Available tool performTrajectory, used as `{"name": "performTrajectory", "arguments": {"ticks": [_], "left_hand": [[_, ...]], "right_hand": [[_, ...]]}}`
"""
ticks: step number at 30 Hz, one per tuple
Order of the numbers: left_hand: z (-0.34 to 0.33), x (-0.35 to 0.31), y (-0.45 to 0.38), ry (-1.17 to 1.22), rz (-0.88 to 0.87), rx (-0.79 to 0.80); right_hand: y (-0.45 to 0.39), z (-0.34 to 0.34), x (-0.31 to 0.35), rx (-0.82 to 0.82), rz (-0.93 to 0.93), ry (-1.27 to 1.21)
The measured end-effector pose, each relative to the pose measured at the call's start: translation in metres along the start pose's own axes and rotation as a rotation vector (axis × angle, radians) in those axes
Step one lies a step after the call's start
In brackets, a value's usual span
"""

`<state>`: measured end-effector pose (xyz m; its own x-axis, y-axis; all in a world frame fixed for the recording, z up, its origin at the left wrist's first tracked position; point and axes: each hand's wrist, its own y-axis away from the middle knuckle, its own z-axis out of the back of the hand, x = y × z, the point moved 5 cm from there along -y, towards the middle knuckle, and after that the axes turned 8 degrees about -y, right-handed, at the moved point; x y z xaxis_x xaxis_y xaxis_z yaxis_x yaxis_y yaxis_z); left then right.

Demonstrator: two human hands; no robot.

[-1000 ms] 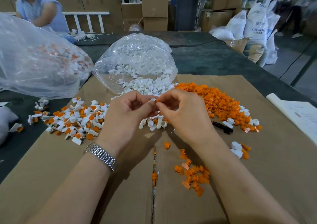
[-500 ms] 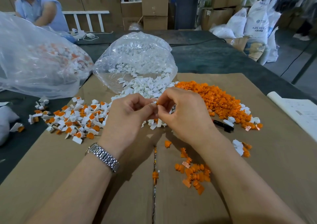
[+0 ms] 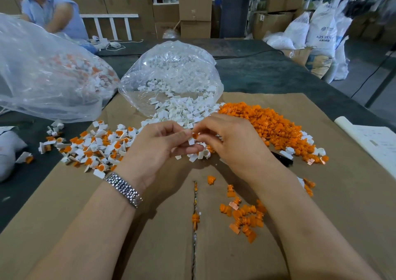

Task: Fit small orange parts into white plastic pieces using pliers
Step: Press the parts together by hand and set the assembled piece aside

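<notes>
Left hand (image 3: 156,148) pinching white plastic piece (image 3: 191,140) above the cardboard | right hand (image 3: 231,142) pinching small orange part (image 3: 195,136), pressing it against that piece | step: seating by fingers, apparently | dark tool, possibly pliers (image 3: 282,158), lying unused beside orange pile (image 3: 270,125) | next: firm squeeze, alignment kept.

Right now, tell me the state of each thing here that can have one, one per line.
Left hand: pinching a small white plastic piece.
Right hand: pressing a small orange part into it.
Clear plastic bag of white pieces: open, spilling onto cardboard.
Black-handled tool: lying unused.
Big heap of orange parts: loose.
</notes>
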<state>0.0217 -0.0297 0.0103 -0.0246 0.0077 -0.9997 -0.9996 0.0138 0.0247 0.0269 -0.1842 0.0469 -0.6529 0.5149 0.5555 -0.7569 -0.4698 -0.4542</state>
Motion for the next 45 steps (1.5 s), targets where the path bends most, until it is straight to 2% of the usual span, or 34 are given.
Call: {"name": "performTrajectory", "arguments": {"ticks": [5, 7, 10, 13, 16, 18, 22, 30, 33, 39, 45], "left_hand": [[-0.002, 0.001, -0.002, -0.02, -0.067, -0.044], [-0.003, 0.0, -0.001, -0.032, -0.102, -0.095], [-0.007, -0.003, 0.0, -0.124, -0.178, -0.142], [-0.007, -0.005, 0.001, -0.228, -0.241, -0.167], [-0.001, -0.004, -0.001, -0.146, -0.201, -0.154], [0.0, -0.004, -0.003, -0.012, -0.171, -0.1], [-0.003, -0.004, -0.005, 0.116, -0.189, -0.024], [-0.007, -0.006, -0.002, 0.035, -0.288, -0.079], [-0.009, -0.006, -0.001, -0.013, -0.323, -0.088], [-0.012, -0.011, 0.004, -0.112, -0.382, -0.142], [-0.002, -0.006, -0.001, 0.005, -0.278, -0.115]], "right_hand": [[-0.001, -0.005, 0.005, -0.007, -0.055, 0.138], [0.0, -0.005, 0.005, -0.074, -0.104, 0.123], [0.001, -0.006, 0.002, -0.191, -0.204, 0.034], [0.001, -0.008, -0.008, -0.226, -0.322, -0.086], [0.001, -0.007, -0.014, -0.202, -0.365, -0.314], [0.003, -0.005, -0.013, -0.201, -0.352, -0.405], [0.004, -0.003, -0.008, -0.292, -0.267, -0.252], [0.005, -0.003, 0.004, -0.376, -0.069, 0.084], [0.006, -0.004, 0.003, -0.44, -0.113, -0.016], [0.005, -0.007, -0.004, -0.445, -0.23, -0.193], [0.006, -0.005, 0.008, -0.401, -0.002, -0.031]]}}
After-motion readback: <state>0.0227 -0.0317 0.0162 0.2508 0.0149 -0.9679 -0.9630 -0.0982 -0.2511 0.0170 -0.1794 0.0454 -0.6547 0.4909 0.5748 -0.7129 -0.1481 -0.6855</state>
